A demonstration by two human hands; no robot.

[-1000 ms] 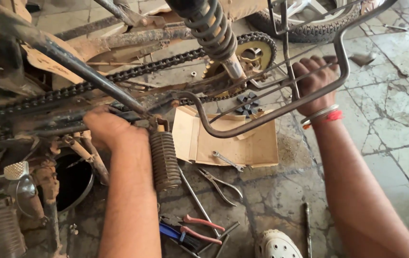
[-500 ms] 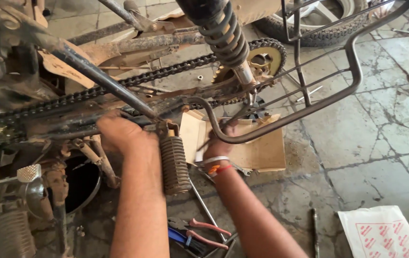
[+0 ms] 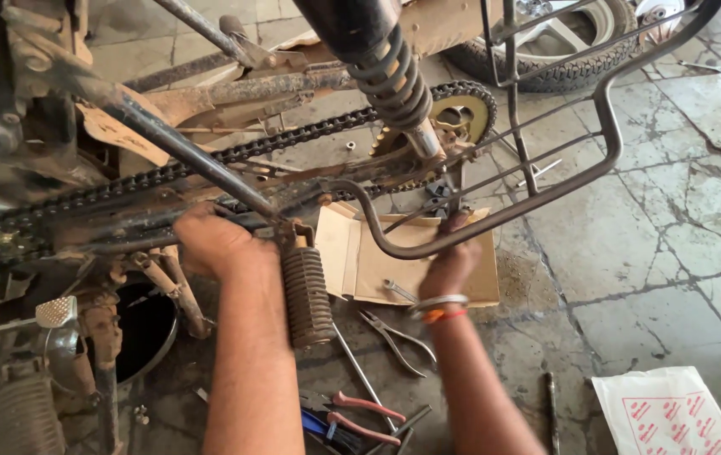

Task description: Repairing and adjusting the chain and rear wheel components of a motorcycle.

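1. We see the motorcycle frame (image 3: 166,194) unmoved, its chain (image 3: 234,156) running toward two o'clock.
2. Our left hand (image 3: 213,240) stays clamped at the footpeg (image 3: 305,295) mount.
3. Our right hand (image 3: 451,265) has left the bent guard tube (image 3: 546,194) at two o'clock and now closes on it at center, beside the cardboard (image 3: 394,261).

One head-worn camera looks steeply down from close above at a stripped motorcycle frame (image 3: 166,202) and the cracked tiled floor (image 3: 672,211), both forearms reaching in from the bottom edge.
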